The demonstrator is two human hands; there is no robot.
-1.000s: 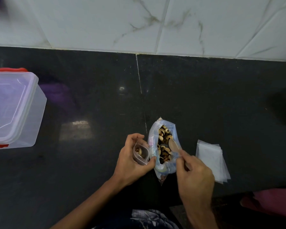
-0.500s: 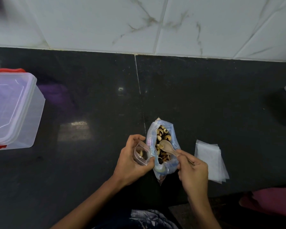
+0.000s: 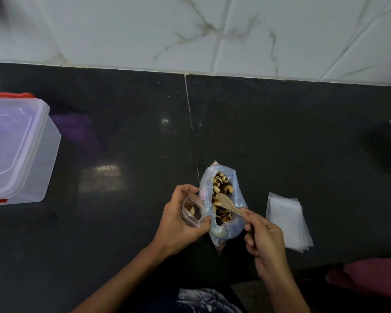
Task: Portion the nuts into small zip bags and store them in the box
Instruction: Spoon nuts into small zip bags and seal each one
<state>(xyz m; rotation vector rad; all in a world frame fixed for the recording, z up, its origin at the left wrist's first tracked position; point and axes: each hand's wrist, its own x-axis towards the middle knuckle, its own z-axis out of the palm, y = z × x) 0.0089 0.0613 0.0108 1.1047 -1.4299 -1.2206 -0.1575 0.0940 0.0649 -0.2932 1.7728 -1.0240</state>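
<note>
Forearms are seen rising from the bottom edge of the frame toward its lower centre. A small zip bag [image 3: 192, 211] is held by the left hand [image 3: 181, 222], with fingers curled over its top and the thumb pressed on its lower right corner; the bag's mouth is kept open, and a few nuts are visible inside. A wooden spoon [image 3: 229, 204] is pinched by its handle between the thumb and fingertips of the right hand [image 3: 265, 239], whose remaining fingers are curled in.

The spoon's long axis is laid diagonally, with the handle toward the lower right and the bowl toward the upper left, resting on the nuts [image 3: 221, 194] inside the large open bag [image 3: 222, 199]. That bag is stood on the dark countertop [image 3: 122, 154] between the two hands, its long axis running from the bottom of the frame toward the top, its mouth opened upward.

A stack of empty zip bags [image 3: 287, 222] is laid flat just right of the right hand. The lidded clear box [image 3: 16, 150] is placed at the left edge, well apart. A pink mark on the large bag is too blurred to be read.
</note>
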